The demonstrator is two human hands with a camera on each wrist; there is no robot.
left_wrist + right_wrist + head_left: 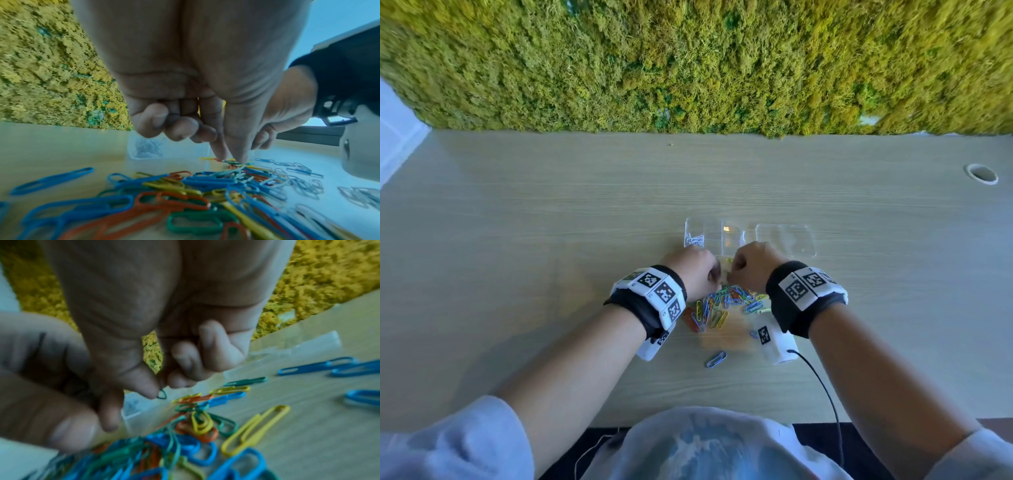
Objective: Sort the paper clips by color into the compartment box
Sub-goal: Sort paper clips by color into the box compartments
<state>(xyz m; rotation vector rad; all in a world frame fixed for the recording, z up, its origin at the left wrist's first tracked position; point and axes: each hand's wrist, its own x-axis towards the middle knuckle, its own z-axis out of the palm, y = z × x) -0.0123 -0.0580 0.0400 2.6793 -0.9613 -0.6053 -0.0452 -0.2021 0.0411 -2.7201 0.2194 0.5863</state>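
Observation:
A heap of paper clips point(724, 305) in blue, green, yellow and orange lies on the table in front of the clear compartment box point(732, 236). Its left compartment holds pale blue clips point(694, 239). My left hand point(231, 160) has thumb and index tips down on a green clip point(233, 162) at the heap's far edge and pinches it, with the other fingers curled. Close beside it, my right hand point(162, 389) pinches a green clip point(162, 395) between thumb and index finger just above the heap. In the head view both hands point(714, 274) point(732, 270) meet at the box's near edge.
The box's clear lid point(786, 240) lies flat to its right. One pale blue clip point(716, 359) lies alone nearer to me. A moss wall point(688, 68) runs along the table's far edge. A cable hole point(982, 173) sits at the far right.

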